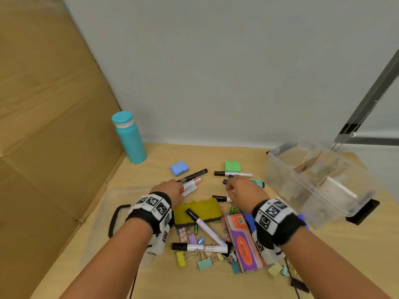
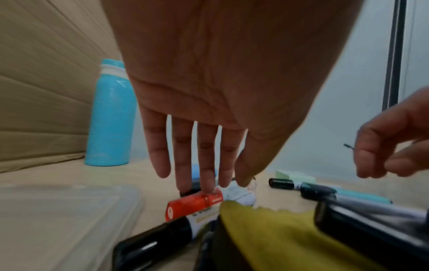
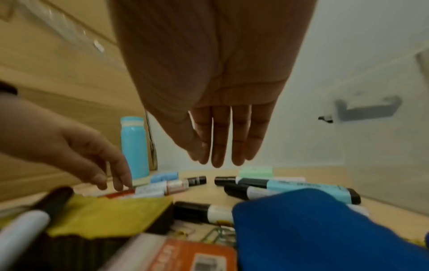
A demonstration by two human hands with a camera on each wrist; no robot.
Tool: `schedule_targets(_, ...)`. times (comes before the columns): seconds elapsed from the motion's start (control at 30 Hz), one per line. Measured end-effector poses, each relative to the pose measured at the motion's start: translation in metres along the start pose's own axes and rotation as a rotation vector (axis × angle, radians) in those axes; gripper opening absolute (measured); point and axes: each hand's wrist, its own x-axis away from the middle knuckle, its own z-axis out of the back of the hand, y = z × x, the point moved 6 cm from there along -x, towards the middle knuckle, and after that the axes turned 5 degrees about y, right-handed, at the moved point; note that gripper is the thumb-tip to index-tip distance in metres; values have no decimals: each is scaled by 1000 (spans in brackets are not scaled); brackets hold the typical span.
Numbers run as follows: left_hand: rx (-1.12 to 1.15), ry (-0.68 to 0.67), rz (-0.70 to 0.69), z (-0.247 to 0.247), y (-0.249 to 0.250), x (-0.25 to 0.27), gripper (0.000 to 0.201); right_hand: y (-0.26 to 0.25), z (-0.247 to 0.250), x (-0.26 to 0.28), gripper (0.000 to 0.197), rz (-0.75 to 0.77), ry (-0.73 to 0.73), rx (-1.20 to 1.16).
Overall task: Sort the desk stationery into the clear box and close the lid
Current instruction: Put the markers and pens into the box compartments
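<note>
Reaching with straight, spread fingers, the left hand (image 2: pixel 209 102) touches a red marker (image 2: pixel 194 203). The right hand (image 3: pixel 218 110) hovers flat, fingers together, above the markers (image 3: pixel 292 187).

One clear box (image 1: pixel 319 182), one clear lid (image 2: pixel 58 210), one teal bottle (image 1: pixel 130 139), two small blocks, blue (image 1: pixel 179 168) and green (image 1: pixel 232 166), two cloths, yellow (image 1: pixel 197 210) and blue (image 3: pixel 301 229), one orange packet (image 1: pixel 244 240), around ten markers, a heap of binder clips and paper clips too tangled to count.

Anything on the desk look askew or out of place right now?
Yes: the clear box sits tilted, its near right corner propped on a dark block. Its lid lies apart on the left. The teal bottle isn't stationery.
</note>
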Motion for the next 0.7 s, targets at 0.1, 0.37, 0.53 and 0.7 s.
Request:
schedule_targets(0.1,-90,-30,14,-4,2,-10,30,6,-25,-14,27,-64,-179,181)
schedule_targets(0.37,-269,-56,-6,-18,7,-25,27,5,-54,-26,33,-34,-267,460)
schedule_targets(0.53,-220,-93,-9,-14,6,-23,32,3,-41,-23,35,-46,-192,354)
schedule_targets(0.7,99,104,26,12,-6,-22,26,7,3,-16,24,33,228,-105)
